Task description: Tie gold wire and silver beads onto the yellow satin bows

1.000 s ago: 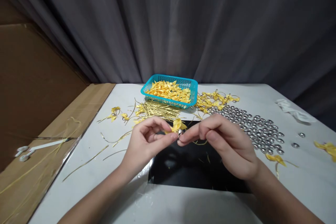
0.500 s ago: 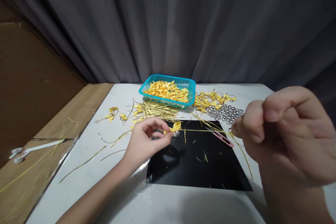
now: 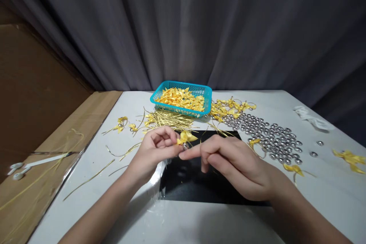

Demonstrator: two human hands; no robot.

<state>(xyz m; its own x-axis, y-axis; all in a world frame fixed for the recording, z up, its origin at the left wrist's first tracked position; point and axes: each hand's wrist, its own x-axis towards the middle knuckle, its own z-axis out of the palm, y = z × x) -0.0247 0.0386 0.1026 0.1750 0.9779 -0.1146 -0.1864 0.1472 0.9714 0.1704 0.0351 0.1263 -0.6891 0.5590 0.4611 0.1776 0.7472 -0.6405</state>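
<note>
My left hand (image 3: 160, 148) pinches a yellow ribbon bow (image 3: 186, 136) between thumb and fingertips. A shiny silver bead (image 3: 185, 146) sits at the underside of the bow. My right hand (image 3: 234, 162) reaches in from the right, its index fingertip at the bead and its other fingers folded. Whether those folded fingers hold the gold wire cannot be seen. Both hands are above a black mat (image 3: 200, 188). Behind the mat lies a bundle of gold wire strips (image 3: 174, 119).
A teal basket (image 3: 209, 101) of yellow ribbon pieces stands at the back. Silver beads (image 3: 274, 135) spread to the right, near finished-looking yellow bows (image 3: 231, 106). A crumpled white wrapper (image 3: 311, 118) lies far right. White earbuds (image 3: 18, 175) rest on cardboard (image 3: 71, 137) at left.
My right hand has come down and left from the near right, where it held the gold wire taut, to the bead. The left hand has barely moved. The pink-handled scissors are now hidden.
</note>
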